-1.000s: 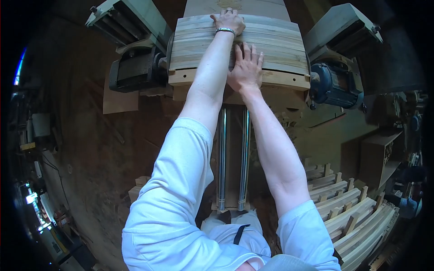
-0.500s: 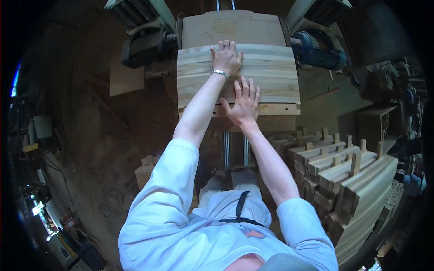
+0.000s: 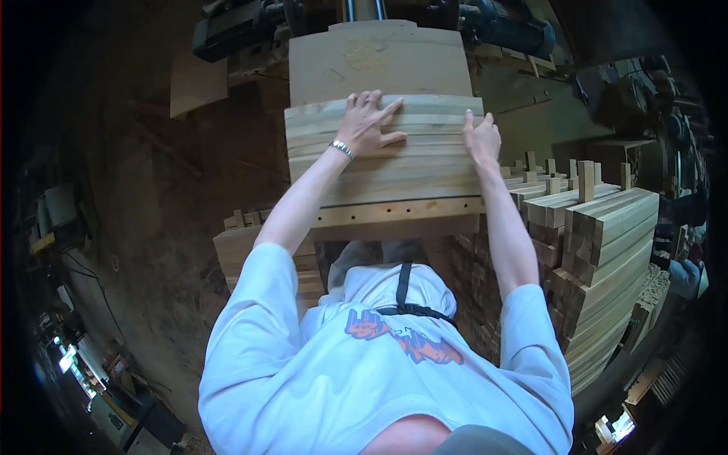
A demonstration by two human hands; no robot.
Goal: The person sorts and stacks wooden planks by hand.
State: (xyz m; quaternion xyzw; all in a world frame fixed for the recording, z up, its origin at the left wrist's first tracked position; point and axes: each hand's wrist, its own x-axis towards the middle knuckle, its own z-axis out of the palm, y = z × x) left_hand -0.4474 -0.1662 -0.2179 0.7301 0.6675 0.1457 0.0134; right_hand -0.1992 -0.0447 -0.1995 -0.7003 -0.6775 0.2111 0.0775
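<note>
Several pale wood strips (image 3: pixel 425 155) lie side by side on a flat sliding board (image 3: pixel 417 64), which has some sawdust on it. Across the strips' upper left part rests my left hand (image 3: pixel 365 125), fingers spread, with a metal band at the wrist. At the right ends of the strips is my right hand (image 3: pixel 482 139), its fingers curled over the edge and its thumb near the top. A wooden fence with a row of small holes (image 3: pixel 406 208) runs along the near side of the strips.
Dark motors stand at the back left (image 3: pixel 239 30) and back right (image 3: pixel 508 30). Tall stacks of wood pieces (image 3: pixel 607 258) are at the right, with upright spacers between some. Another stack (image 3: pixel 262 246) sits at the left, near my body.
The board and strips have come nearer my body, away from the motors. My right hand has moved from the strips' middle to their right ends and curled. My left hand has shifted slightly left and down.
</note>
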